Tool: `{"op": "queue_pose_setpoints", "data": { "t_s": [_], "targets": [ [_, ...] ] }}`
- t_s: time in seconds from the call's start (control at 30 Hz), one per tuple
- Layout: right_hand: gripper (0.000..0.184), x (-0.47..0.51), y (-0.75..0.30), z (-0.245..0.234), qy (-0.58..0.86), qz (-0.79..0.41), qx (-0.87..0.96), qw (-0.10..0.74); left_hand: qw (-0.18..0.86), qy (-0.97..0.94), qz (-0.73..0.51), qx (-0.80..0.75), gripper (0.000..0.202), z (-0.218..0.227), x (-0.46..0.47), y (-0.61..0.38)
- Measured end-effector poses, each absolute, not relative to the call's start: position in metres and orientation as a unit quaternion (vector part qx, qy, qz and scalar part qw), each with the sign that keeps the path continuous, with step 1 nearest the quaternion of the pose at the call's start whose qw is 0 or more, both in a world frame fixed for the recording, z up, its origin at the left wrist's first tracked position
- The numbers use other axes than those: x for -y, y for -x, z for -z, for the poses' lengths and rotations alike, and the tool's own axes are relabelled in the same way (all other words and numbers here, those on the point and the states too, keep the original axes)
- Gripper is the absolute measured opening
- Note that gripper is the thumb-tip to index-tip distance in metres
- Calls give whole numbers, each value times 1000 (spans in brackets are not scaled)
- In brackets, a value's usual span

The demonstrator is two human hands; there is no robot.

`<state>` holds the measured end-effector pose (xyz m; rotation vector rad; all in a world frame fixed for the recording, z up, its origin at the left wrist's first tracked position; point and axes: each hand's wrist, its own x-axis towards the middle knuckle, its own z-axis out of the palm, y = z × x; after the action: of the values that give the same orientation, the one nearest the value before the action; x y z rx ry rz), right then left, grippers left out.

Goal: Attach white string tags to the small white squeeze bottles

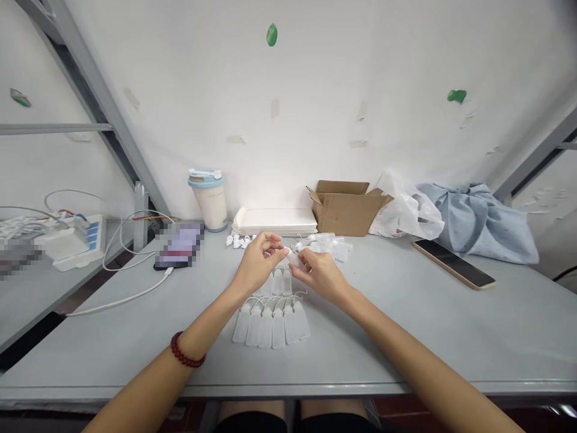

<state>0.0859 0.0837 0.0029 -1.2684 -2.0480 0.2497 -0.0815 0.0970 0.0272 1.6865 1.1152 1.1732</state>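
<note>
In the middle of the desk my left hand [260,263] and my right hand [323,273] meet, both with fingers pinched. Between the left fingertips is a small white piece. My right fingers grip a translucent flat plastic piece [295,260], partly hidden by them. Below the hands, several translucent tag-like pieces [266,328] with thin white curved stems lie side by side in a row. A second row of translucent pieces [277,282] lies behind it, partly covered by the left hand. More such pieces [332,245] lie in a pile beyond the right hand.
Small white parts [237,242] lie left of the hands. Along the wall stand a cup [210,201], a stack of white trays [276,221], a cardboard box [345,213], a plastic bag [403,207] and blue cloth [487,222]. Phones [183,245] lie left and right.
</note>
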Motion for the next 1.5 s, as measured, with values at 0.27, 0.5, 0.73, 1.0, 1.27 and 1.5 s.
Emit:
{"op": "queue_pose_setpoints", "data": {
  "t_s": [0.27, 0.5, 0.73, 1.0, 1.27, 1.5],
  "targets": [
    [25, -75, -86, -18, 467, -321, 719, 403, 474, -625, -453, -424, 39, -33, -98, 85],
    [31, -70, -89, -27, 408, -535, 619, 405, 526, -617, -437, -389, 36, -38, -97, 89],
    [29, -66, -86, -32, 464, -413, 675, 399, 439, -687, -400, -418, 30, -39, -98, 95],
    [31, -66, -90, -32, 410, -506, 647, 398, 534, -648, -405, -363, 36, -37, -102, 100],
    [32, -66, -87, -31, 432, -450, 675, 394, 453, -726, -346, -385, 27, -48, -97, 103],
    [25, -68, -89, -30, 444, -370, 704, 411, 399, -741, -339, -422, 38, -45, -97, 99]
  ]
}}
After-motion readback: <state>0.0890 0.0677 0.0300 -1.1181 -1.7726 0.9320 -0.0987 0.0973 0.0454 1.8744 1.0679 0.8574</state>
